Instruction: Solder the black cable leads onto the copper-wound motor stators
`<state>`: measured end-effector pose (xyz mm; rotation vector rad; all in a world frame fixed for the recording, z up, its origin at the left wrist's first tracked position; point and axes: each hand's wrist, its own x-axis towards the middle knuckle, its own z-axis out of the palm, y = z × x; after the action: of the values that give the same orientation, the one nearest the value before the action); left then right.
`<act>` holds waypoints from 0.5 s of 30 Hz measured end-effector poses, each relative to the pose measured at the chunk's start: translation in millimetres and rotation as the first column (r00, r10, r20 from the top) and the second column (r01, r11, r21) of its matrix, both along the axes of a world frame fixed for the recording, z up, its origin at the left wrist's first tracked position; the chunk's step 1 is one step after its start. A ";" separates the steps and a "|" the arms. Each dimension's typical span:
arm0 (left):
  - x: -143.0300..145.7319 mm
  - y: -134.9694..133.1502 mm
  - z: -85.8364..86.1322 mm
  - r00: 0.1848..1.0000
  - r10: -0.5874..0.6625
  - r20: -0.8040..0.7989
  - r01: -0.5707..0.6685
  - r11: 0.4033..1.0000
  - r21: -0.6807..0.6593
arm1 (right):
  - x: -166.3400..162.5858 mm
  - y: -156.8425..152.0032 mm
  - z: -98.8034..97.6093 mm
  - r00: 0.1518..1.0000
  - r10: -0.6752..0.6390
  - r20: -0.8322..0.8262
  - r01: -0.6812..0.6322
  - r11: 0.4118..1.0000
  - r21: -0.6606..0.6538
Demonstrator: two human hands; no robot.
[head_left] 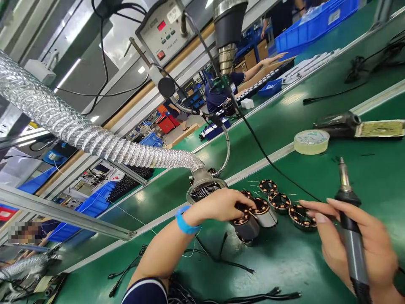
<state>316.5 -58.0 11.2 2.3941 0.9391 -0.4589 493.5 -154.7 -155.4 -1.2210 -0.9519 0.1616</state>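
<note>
In my right hand [363, 240] is a soldering iron [352, 236], its metal tip pointing away from me. Two outstretched fingers of that hand reach the rim of a low motor stator [303, 217] with copper windings. My left hand [226, 204], below a blue wristband [187, 220], has its fingers curled over the top of a taller silver cylinder with a wound stator [246, 230]. Close against it stands a second such cylinder [267, 217]. More stators [279, 202] with thin wire ends stand just behind. Part of the left fingers' contact is hidden.
A fume hose [152, 156] ends in a metal hood [205, 185] beside my left hand. Black cables [221, 257] lie in front. Tape [311, 141] and a soldering stand [338, 124] are back right. A soldering station [167, 33] hangs above. A co-worker's arm [262, 65] shows beyond.
</note>
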 end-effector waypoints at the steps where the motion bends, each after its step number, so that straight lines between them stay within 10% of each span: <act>1: 14.1 6.4 -6.4 0.996 -0.025 -0.087 0.027 0.999 0.023 | 1.5 0.6 -1.1 1.000 -0.003 -0.024 0.003 1.000 -0.011; 5: 49.5 20.6 -39.3 0.949 -0.077 -0.306 0.108 0.990 0.087 | 4.8 -0.4 -0.2 1.000 0.001 -0.030 0.000 1.000 0.021; 10: 57.0 27.2 -87.5 0.996 -0.010 -0.089 0.035 0.958 0.283 | 2.5 -6.4 13.5 0.998 0.038 0.057 -0.043 0.994 0.098; 15: 28.7 28.5 -73.2 0.972 0.037 0.233 -0.137 0.893 0.428 | 1.3 -7.7 8.3 0.996 0.059 0.063 -0.061 0.998 0.023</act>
<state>345.2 -29.5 -62.0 2.7144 1.1385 0.0703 494.9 -162.4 -147.0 -1.1810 -1.0425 0.1600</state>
